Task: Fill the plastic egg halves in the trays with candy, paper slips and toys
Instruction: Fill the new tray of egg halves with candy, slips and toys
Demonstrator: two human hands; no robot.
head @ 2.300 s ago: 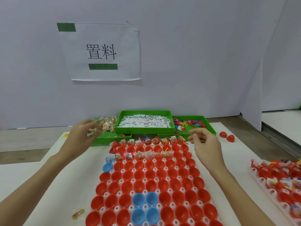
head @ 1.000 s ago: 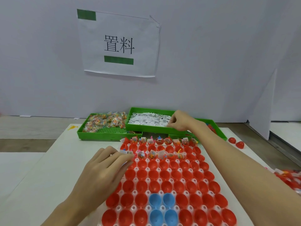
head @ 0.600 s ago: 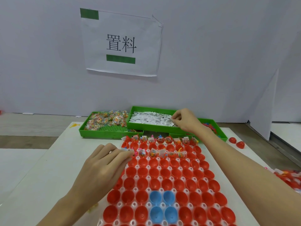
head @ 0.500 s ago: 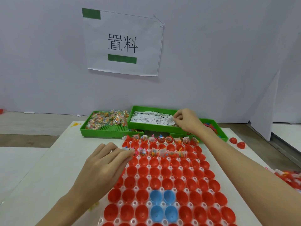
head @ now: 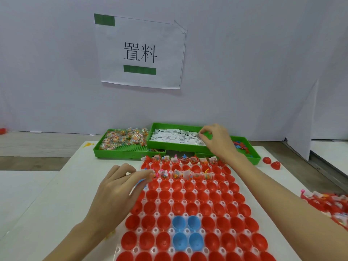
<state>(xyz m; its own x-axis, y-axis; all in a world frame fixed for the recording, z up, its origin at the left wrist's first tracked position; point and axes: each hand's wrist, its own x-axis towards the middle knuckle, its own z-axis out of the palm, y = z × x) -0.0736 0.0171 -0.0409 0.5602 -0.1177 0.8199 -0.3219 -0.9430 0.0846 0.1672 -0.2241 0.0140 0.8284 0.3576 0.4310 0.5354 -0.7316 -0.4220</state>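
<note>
Right hand [head: 216, 141] pinching paper slips [head: 177, 135] in far middle green bin [head: 180, 147], left hand [head: 116, 193] fingers curled at second-row egg half [head: 153, 176], grip unclear, egg tray [head: 188, 213] near on worktop [head: 56, 204]

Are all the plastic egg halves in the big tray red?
No, four blue plastic egg halves sit together among the red plastic egg halves near the front of the clear plastic tray.
</note>
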